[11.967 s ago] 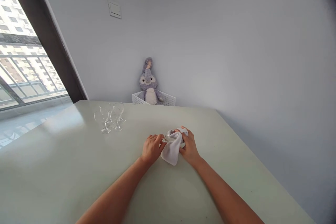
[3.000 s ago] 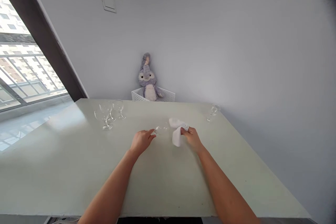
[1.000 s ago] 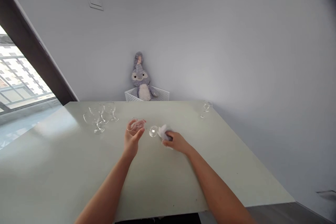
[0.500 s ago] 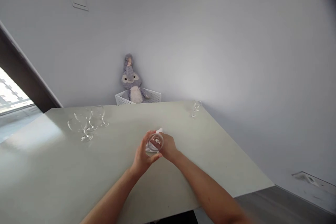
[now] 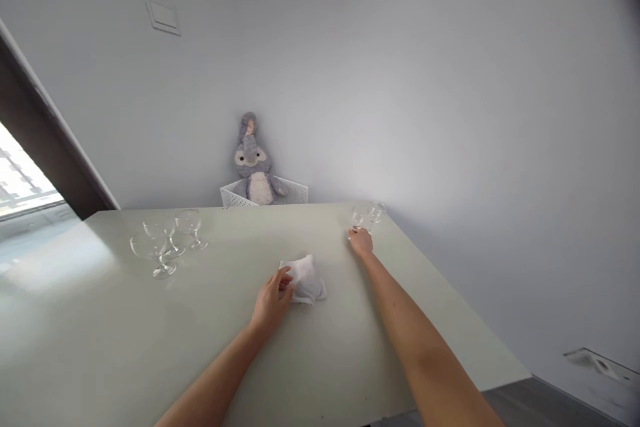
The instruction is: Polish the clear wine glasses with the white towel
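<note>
My right hand [image 5: 361, 241] reaches out to the back right of the table, its fingers closed around the lower part of a small clear glass [image 5: 357, 215]. Right beside that one stands another small clear glass [image 5: 377, 211]. A folded white cloth [image 5: 306, 280] lies on the tabletop in front of me. At its left edge is my left hand [image 5: 273, 299], fingers curved and apart with nothing held; whether the fingertips touch the cloth I cannot tell. Three stemmed clear goblets are grouped at the left: a front one [image 5: 164, 269], a middle one [image 5: 175, 251] and a rear one [image 5: 189, 220].
The pale table [image 5: 240, 373] ends against the wall behind. A grey plush toy [image 5: 251, 157] sits in a white perforated basket [image 5: 296, 192] past the far edge. A window [image 5: 23, 173] is at the left, a wall switch [image 5: 164, 15] above.
The glass that both hands held over the cloth has gone to the back right in my right hand. My left hand has let go of it, and the white cloth lies uncovered on the table.
</note>
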Available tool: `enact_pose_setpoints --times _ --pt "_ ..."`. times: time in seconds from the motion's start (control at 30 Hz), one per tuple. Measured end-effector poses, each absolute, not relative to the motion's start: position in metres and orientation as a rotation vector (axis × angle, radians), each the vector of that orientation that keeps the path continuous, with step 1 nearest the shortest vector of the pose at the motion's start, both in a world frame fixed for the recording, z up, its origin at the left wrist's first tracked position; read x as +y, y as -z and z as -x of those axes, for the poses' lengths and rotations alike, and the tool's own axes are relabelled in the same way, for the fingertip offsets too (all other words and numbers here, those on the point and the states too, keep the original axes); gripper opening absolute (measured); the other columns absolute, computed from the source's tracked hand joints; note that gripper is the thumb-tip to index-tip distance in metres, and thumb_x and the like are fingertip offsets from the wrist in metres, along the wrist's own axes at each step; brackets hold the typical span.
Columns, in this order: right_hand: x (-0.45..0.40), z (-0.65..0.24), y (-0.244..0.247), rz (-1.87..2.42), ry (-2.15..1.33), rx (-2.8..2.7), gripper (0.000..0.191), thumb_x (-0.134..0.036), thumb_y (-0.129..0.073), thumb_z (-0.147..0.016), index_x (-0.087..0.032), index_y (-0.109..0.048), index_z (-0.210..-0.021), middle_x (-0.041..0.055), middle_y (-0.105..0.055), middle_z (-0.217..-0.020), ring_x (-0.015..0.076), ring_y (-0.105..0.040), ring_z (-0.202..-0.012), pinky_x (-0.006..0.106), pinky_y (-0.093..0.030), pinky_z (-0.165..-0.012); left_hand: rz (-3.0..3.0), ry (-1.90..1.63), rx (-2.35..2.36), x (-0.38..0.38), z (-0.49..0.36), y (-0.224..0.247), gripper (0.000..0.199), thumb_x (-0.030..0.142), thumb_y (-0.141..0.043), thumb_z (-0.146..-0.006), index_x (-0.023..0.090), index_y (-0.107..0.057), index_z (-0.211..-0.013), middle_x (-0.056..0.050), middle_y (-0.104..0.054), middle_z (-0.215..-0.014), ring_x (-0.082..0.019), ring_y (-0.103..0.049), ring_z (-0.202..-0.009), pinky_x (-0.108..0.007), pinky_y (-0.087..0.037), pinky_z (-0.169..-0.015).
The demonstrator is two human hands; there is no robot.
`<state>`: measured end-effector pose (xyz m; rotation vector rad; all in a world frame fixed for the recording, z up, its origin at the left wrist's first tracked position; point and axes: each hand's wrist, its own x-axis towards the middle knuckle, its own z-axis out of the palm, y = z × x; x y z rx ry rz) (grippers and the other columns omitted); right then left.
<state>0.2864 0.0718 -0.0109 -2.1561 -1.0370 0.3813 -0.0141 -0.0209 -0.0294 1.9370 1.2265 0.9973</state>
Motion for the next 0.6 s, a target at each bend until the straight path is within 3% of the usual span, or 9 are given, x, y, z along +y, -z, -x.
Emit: enact_pose_setpoints --times 0.2,0.4,0.5,0.6 --pt "0.082 -0.299 0.011 2.153 -0.372 -0.973 0.021 -0.025 -0.051 -0.071 -0.014 -0.064 -0.083 0.0120 -0.063 -0.080 0.0232 -0.059 -0.080 0.029 -0.040 -0.066 -1.821 -1.052 1.216 -0.020 0.015 0.028 0.032 0.031 -0.046 -0.079 0.024 -0.049 -0.109 -0.003 -0.060 -0.092 -0.015 -0.057 -0.075 -0.031 -0.047 -0.070" --pt "0.057 -0.289 0.009 2.071 -0.306 -0.879 0.036 -0.021 -0.045 -0.072 -0.010 -0.054 -0.106 0.0099 -0.063 -0.082 0.0188 -0.057 -0.074 0.025 -0.040 -0.062 -1.520 -1.355 1.223 -0.009 0.023 0.014 0.032 0.035 -0.049 -0.077 0.021 -0.049 -0.106 -0.005 -0.060 -0.093 -0.013 -0.058 -0.077 -0.029 -0.047 -0.071" --pt "0.036 -0.262 0.004 1.993 -0.275 -0.901 0.037 -0.021 -0.036 -0.076 -0.008 -0.052 -0.107 0.0097 -0.061 -0.081 0.0172 -0.055 -0.069 0.024 -0.040 -0.059 -1.024 -1.680 1.178 0.007 0.044 0.005 0.033 0.030 -0.052 -0.075 0.022 -0.045 -0.106 -0.004 -0.059 -0.093 -0.011 -0.056 -0.077 -0.026 -0.046 -0.073" --pt "0.010 -0.218 -0.001 1.829 -0.297 -1.106 0.032 -0.027 -0.035 -0.080 -0.014 -0.055 -0.101 0.0047 -0.061 -0.080 0.0152 -0.053 -0.067 0.023 -0.040 -0.061 -0.355 -1.885 1.124 0.029 0.081 -0.002 0.034 0.025 -0.050 -0.077 0.026 -0.036 -0.108 -0.001 -0.054 -0.091 -0.005 -0.054 -0.068 -0.021 -0.046 -0.071"
